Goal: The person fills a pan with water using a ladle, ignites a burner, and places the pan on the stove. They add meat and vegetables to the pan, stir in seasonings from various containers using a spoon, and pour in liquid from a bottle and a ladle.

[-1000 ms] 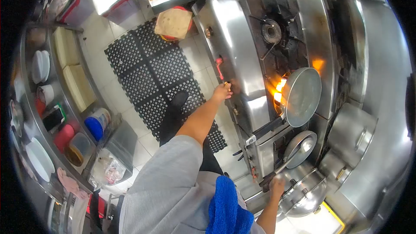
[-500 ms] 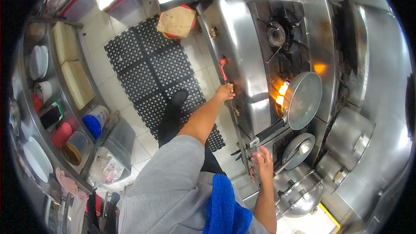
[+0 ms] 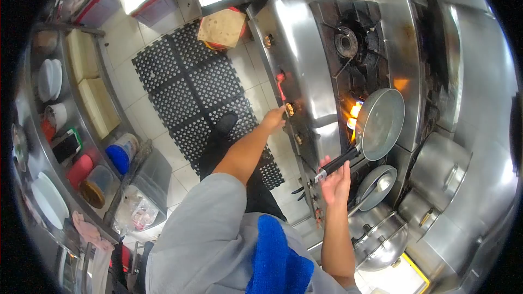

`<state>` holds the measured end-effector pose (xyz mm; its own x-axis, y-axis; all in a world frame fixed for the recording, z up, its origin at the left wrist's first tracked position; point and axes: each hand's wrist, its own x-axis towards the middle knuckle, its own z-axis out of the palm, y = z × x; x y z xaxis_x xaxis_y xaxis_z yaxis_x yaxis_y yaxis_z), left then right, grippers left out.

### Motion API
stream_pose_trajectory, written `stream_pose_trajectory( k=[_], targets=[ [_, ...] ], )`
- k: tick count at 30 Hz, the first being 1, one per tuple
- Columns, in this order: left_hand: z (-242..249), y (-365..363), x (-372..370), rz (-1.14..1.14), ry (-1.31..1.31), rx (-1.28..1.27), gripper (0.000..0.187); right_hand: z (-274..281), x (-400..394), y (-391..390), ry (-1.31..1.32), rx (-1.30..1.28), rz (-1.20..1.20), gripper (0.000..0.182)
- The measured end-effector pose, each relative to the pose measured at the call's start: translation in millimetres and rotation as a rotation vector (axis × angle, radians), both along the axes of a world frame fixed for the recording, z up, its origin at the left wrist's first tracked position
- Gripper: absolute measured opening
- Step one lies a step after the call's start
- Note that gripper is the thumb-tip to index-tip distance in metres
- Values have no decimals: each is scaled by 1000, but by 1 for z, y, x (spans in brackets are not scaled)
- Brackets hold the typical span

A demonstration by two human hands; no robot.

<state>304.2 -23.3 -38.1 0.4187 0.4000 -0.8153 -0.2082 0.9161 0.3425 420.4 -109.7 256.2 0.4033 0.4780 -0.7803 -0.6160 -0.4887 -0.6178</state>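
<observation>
Pan (image 3: pixel 383 125) is seen over the stove (image 3: pixel 310 71), flame (image 3: pixel 355 113) at its edge, its handle (image 3: pixel 340 164) backed underneath by the open right hand (image 3: pixel 335 183), while whether the left hand (image 3: pixel 275 118) grips the adjacent knob (image 3: pixel 290 109) cannot be told.

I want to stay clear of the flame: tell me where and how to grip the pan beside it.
Best wrapped, probably, around the black handle of the pan, coming from the front of the stove: it's long and juts out there, away from the flame.
</observation>
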Motion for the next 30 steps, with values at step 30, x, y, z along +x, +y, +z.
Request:
stream_pose_trajectory(
  k=[30],
  targets=[
    [190,-198,-428,800,388,253,36,-116,65,-123,174,160,296,40]
  ],
)
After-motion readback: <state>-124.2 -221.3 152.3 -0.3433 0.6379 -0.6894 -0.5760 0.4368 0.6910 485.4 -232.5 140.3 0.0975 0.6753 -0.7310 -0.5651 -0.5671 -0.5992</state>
